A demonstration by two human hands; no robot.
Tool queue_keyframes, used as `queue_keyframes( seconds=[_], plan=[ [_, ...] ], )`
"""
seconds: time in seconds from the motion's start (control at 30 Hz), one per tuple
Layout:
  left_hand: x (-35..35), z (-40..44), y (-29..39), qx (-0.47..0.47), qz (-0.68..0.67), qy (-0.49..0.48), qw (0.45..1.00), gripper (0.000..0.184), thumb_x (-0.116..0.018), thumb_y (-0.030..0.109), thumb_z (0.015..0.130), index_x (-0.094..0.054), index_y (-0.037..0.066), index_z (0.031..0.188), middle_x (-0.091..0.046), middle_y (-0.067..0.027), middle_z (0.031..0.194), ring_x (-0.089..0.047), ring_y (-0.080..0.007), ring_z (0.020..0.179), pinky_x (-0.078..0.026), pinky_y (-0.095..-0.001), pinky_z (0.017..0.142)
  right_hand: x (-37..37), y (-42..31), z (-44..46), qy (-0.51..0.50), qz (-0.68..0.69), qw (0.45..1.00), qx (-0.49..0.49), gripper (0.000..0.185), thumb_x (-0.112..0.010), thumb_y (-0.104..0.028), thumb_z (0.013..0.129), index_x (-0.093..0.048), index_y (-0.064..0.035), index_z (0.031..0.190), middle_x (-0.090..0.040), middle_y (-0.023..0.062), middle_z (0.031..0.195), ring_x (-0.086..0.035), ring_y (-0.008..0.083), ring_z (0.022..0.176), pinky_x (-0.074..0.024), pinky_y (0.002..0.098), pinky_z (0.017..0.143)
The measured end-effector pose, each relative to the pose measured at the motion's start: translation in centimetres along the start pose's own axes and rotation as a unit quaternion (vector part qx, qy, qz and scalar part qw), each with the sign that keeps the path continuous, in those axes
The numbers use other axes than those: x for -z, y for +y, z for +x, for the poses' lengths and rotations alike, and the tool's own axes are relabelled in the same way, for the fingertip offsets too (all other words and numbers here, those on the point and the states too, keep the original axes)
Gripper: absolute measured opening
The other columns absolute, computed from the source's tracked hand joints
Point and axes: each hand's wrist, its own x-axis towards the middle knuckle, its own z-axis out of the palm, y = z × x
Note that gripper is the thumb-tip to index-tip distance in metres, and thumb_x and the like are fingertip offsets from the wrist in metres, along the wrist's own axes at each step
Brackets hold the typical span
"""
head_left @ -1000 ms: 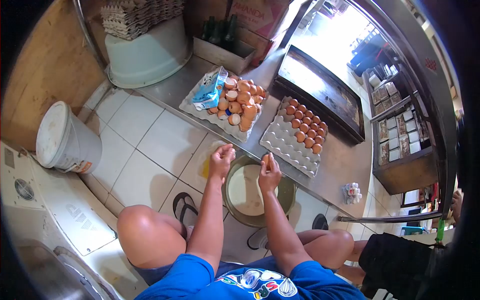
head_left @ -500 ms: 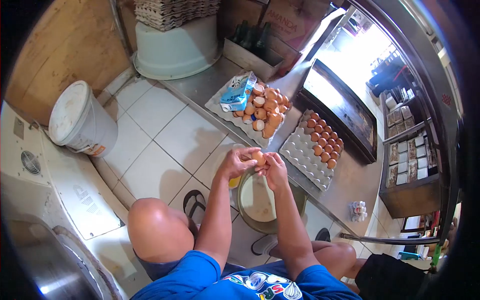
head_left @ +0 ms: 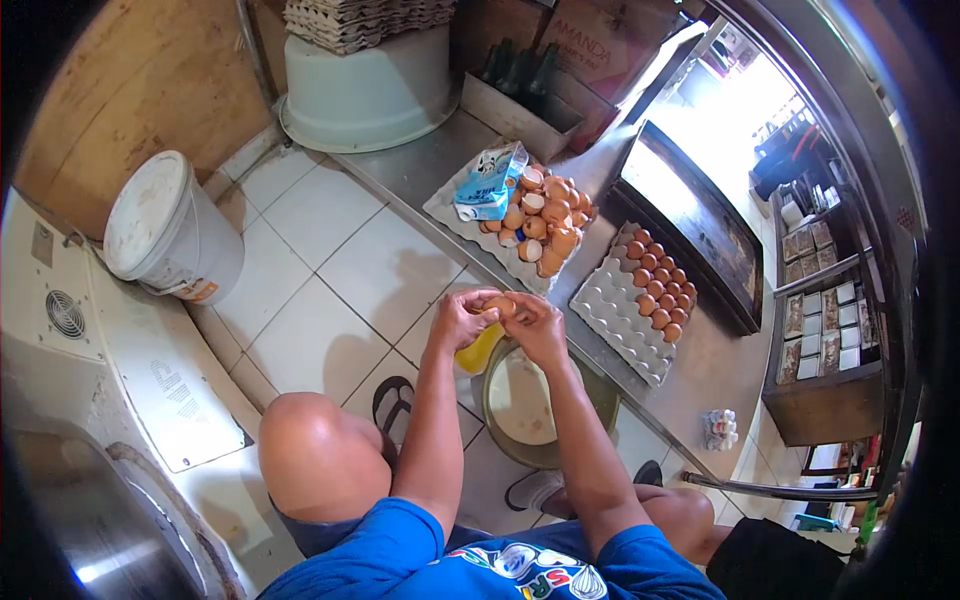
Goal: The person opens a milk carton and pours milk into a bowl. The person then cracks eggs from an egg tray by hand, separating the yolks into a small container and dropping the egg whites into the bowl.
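Observation:
A brown egg (head_left: 499, 305) is held between the fingertips of both hands; whether its shell is split I cannot make out. My left hand (head_left: 463, 320) is closed on its left side, and my right hand (head_left: 538, 328) grips it from the right. Below my left hand, partly covered by it, is a container of yellow liquid (head_left: 480, 350). Close by on the floor stands a large olive-coloured basin (head_left: 606, 400) with pale, cream-coloured contents (head_left: 520, 400). Beyond my hands, a grey egg tray (head_left: 448, 222) bears a heap of broken eggshells (head_left: 545, 215) and a blue-and-white milk carton (head_left: 490, 182).
Whole brown eggs (head_left: 660, 285) fill part of a second egg tray (head_left: 610, 305) on the metal surface (head_left: 700, 385). A dark baking tray (head_left: 690, 220) lies behind it. To the left stands a lidded white bucket (head_left: 205, 245). An upturned tub (head_left: 365, 95) supports stacked egg trays.
Both hands have turned the egg slightly and shifted it left. More of the yellow liquid shows beneath them. The whole view has moved a little.

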Motion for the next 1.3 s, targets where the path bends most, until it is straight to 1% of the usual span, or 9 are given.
queue_keyframes(
  seconds=[0.07, 0.23, 0.37, 0.57, 0.7, 0.87, 1.07, 1.23, 1.3],
  plan=[
    [0.0, -0.1, 0.1, 0.010, -0.015, 0.005, 1.000, 0.033, -0.072, -0.002, 0.071, -0.070, -0.002, 0.104, -0.071, -0.0082, 0.085, -0.062, -0.0111, 0.070, -0.052, -0.0215, 0.066, -0.2, 0.1, 0.0, 0.007, -0.035, 0.999, 0.019, 0.036, -0.066, 0.006, 0.073, -0.069, -0.0003, 0.109, -0.066, 0.0039, 0.079, -0.056, 0.0077, 0.062, -0.0462, 0.0179, 0.055],
    [0.2, -0.3, 0.5, 0.023, 0.068, -0.004, 0.997, 0.028, -0.071, -0.002, 0.078, -0.067, -0.005, 0.106, -0.069, -0.0075, 0.084, -0.060, -0.0106, 0.068, -0.051, -0.0200, 0.066, -0.8, 1.1, 0.1, 0.022, -0.007, 0.999, -0.046, 0.033, -0.066, 0.006, 0.071, -0.072, 0.0002, 0.103, -0.065, 0.0029, 0.074, -0.054, 0.0067, 0.061, -0.0435, 0.0172, 0.054],
    [0.5, -0.2, -0.1, 0.063, 0.042, 0.006, 0.997, 0.025, -0.071, -0.001, 0.080, -0.068, -0.004, 0.104, -0.069, -0.0071, 0.082, -0.059, -0.0095, 0.064, -0.050, -0.0194, 0.061, -0.9, 2.0, 0.3, 0.010, 0.037, 0.996, -0.083, 0.034, -0.064, 0.006, 0.070, -0.071, 0.0022, 0.103, -0.065, 0.0034, 0.073, -0.056, 0.0069, 0.063, -0.0443, 0.0168, 0.055],
    [0.8, -0.5, 0.9, 0.129, -0.008, 0.007, 0.992, 0.023, -0.070, 0.000, 0.081, -0.068, -0.003, 0.104, -0.068, -0.0067, 0.081, -0.058, -0.0090, 0.062, -0.050, -0.0190, 0.058, -0.1, 1.9, 0.3, -0.010, 0.032, 0.995, -0.092, 0.033, -0.064, 0.005, 0.074, -0.069, 0.0045, 0.106, -0.067, 0.0063, 0.078, -0.059, 0.0094, 0.064, -0.0489, 0.0176, 0.057],
    [0.5, -0.8, 2.0, 0.136, -0.089, 0.030, 0.986, 0.023, -0.071, 0.003, 0.080, -0.070, -0.004, 0.102, -0.069, -0.0078, 0.079, -0.058, -0.0091, 0.061, -0.050, -0.0189, 0.057, 0.2, 2.1, 0.2, -0.015, 0.186, 0.975, -0.125, 0.035, -0.061, 0.005, 0.080, -0.064, 0.0060, 0.115, -0.069, 0.0109, 0.090, -0.064, 0.0138, 0.071, -0.0541, 0.0197, 0.064],
    [0.3, -0.8, 2.3, 0.121, -0.098, 0.032, 0.987, 0.023, -0.072, 0.003, 0.081, -0.069, -0.003, 0.103, -0.069, -0.0077, 0.080, -0.059, -0.0091, 0.062, -0.051, -0.0188, 0.057, 0.7, 2.0, -0.2, -0.030, 0.299, 0.942, -0.148, 0.037, -0.058, 0.005, 0.087, -0.057, 0.0074, 0.123, -0.067, 0.0165, 0.106, -0.066, 0.0184, 0.076, -0.0574, 0.0231, 0.072],
    [0.1, -0.7, 2.3, 0.136, -0.097, 0.044, 0.985, 0.021, -0.070, 0.004, 0.083, -0.070, -0.001, 0.104, -0.069, -0.0058, 0.080, -0.059, -0.0073, 0.062, -0.050, -0.0180, 0.057, 0.6, 3.3, -0.7, -0.005, 0.387, 0.907, -0.167, 0.039, -0.054, 0.005, 0.090, -0.052, 0.0076, 0.129, -0.064, 0.0205, 0.112, -0.068, 0.0241, 0.084, -0.0583, 0.0262, 0.077],
    [0.7, -0.3, 0.9, 0.099, -0.075, 0.078, 0.989, 0.026, -0.072, 0.009, 0.079, -0.071, 0.005, 0.104, -0.070, -0.0080, 0.082, -0.062, -0.0149, 0.061, -0.052, -0.0239, 0.059, 0.7, 3.6, -1.1, 0.003, 0.504, 0.848, -0.163, 0.040, -0.052, 0.003, 0.092, -0.048, 0.0078, 0.132, -0.063, 0.0229, 0.112, -0.069, 0.0295, 0.088, -0.0591, 0.0295, 0.080],
    [1.0, -0.4, -0.3, 0.070, 0.121, 0.115, 0.983, 0.025, -0.073, 0.012, 0.075, -0.071, 0.007, 0.100, -0.070, -0.0099, 0.082, -0.063, -0.0209, 0.063, -0.053, -0.0278, 0.061, 0.7, 3.6, -1.2, -0.007, 0.506, 0.848, -0.159, 0.042, -0.052, 0.003, 0.092, -0.046, 0.0076, 0.133, -0.063, 0.0234, 0.112, -0.069, 0.0312, 0.090, -0.0592, 0.0301, 0.081]
  ],
)
